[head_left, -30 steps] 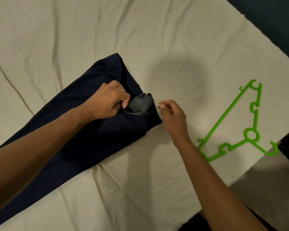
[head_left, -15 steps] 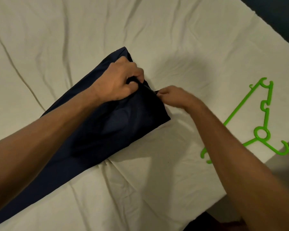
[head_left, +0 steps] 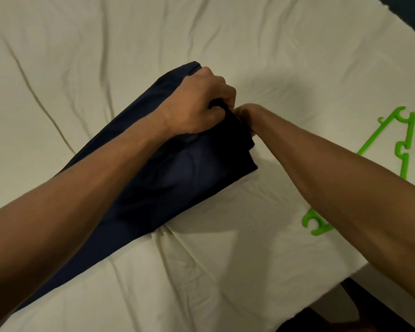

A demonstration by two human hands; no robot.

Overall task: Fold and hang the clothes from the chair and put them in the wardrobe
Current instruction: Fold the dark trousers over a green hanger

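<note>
A dark navy garment [head_left: 168, 178], apparently trousers, lies flat on a cream bedsheet [head_left: 106, 44]; its long axis runs from the near left corner diagonally up to a squared end just right of centre. Both hands meet at that far end. The left hand [head_left: 197, 104] is curled into a fist over the cloth and grips a pinch of fabric at the top edge. The right hand [head_left: 246, 116] touches the same edge from the right; its fingers are tucked behind the fabric and wrist, so the hold appears to be a pinch but cannot be confirmed. The left arm lies along the garment's length; the right arm crosses in from the near right. A green plastic hanger [head_left: 403, 144] lies on the sheet well to the right of the garment, nearer the right arm, its lower portion hidden behind that forearm. The garment's near end runs out of view beneath the left forearm. No chair or wardrobe is visible.
</note>
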